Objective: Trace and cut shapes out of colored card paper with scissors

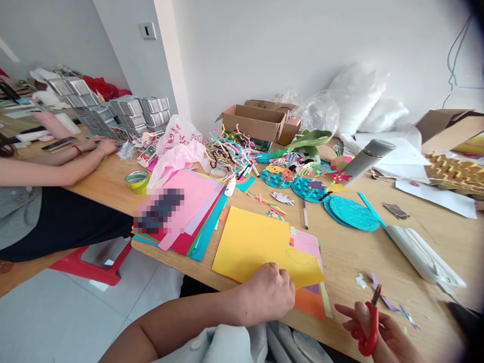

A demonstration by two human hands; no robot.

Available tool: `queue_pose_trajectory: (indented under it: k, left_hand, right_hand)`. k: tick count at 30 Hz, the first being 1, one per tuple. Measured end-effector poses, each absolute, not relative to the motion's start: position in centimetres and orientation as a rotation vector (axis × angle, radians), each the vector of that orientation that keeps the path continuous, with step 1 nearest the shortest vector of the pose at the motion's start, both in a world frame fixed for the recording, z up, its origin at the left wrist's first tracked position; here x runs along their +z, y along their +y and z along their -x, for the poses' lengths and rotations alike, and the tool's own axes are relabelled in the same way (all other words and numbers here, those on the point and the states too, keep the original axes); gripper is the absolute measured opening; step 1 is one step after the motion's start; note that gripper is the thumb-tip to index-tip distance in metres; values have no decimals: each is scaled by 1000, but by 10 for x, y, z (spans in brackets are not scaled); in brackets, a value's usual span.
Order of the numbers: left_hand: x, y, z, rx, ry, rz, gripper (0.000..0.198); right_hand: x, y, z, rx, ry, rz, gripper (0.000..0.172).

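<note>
My left hand (269, 293) is closed on the lower edge of a sheet of yellow paper (251, 242), which has a notch cut at its upper right and a faint drawn outline near its right end. Beneath it, pink, orange and green sheets of coloured paper (310, 302) stick out. In my right hand (389, 335), at the lower right, are red-handled scissors (372, 327), with my fingers around the handles and the blades pointing up, apart from the paper. Purple and white paper scraps (389, 302) lie just beyond the scissors.
A stack of coloured paper (200, 222) lies to the left, beside yellow tape (137, 180). Behind are pipe cleaners (230, 156), blue paper discs (351, 213), a grey flask (365, 159) and a white power strip (423, 254). Another person's arms (68, 166) rest at the far left.
</note>
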State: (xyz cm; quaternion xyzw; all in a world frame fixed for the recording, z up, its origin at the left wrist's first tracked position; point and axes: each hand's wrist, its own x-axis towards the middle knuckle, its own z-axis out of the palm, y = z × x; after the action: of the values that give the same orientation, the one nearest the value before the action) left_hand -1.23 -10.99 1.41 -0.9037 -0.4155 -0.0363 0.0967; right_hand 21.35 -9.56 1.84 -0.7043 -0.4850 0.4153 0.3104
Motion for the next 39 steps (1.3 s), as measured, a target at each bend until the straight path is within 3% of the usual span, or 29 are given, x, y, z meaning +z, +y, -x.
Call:
queue_pose_trajectory:
  k: [18,30,34,39]
  left_hand:
    - [8,-113,12,-30,-1323,2721,8]
    - [11,-116,13,-181,-1613,2696,39]
    - [8,-124,19,-469,-1644,2726,36]
    - [12,-149,22,-1359,-2148,2975,43]
  right_hand:
    - [24,-43,-182,1371,-1203,1671,32]
    - [25,-44,-176,1424,-1214,1595,36]
    - [31,-48,-176,1416,-1212,1566,38]
    - [41,-54,-176,1346,-1181,1497,41]
